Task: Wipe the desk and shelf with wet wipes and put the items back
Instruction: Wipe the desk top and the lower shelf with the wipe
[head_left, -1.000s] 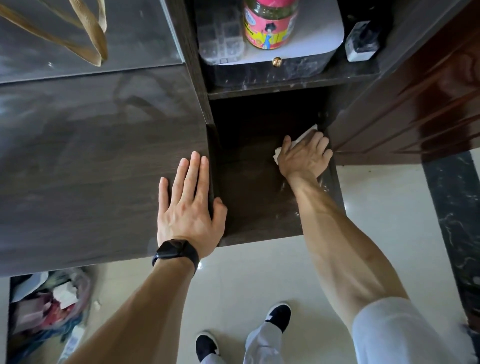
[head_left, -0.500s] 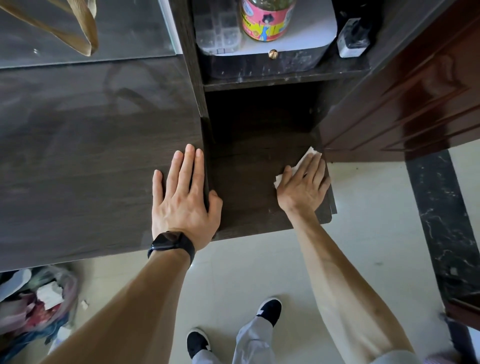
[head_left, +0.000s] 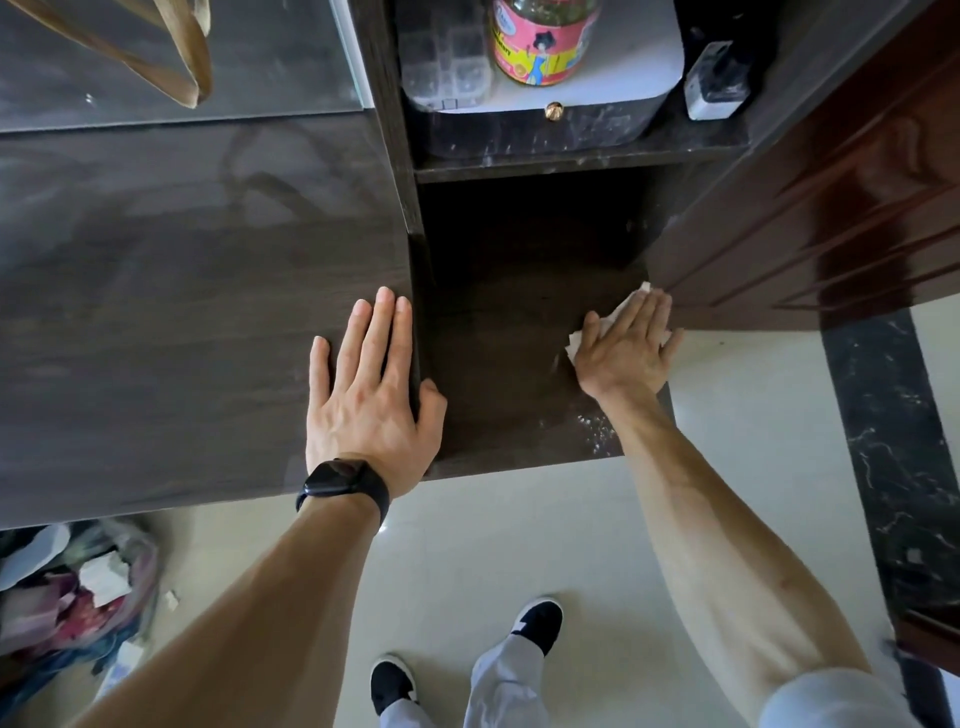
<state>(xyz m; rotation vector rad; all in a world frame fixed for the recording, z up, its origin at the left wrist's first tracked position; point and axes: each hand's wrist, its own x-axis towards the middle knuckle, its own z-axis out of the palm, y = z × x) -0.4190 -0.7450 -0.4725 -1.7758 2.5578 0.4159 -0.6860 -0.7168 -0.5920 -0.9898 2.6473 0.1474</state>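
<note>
Wipe (head_left: 582, 340) pressed flat on shelf (head_left: 509, 374) under right hand (head_left: 626, 348); left hand (head_left: 366, 395) flat, fingers straight, on desk (head_left: 182, 312)

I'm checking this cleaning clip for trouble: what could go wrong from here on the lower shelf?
White specks lie near the front edge of the lower shelf; a stroke of the wet wipe could push them onto the floor. The right hand presses the wipe right beside the brown door, so its fingers may bump it.

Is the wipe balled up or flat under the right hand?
Flat: the right hand presses the wipe on the shelf with straight fingers; thin white edges show.
</note>
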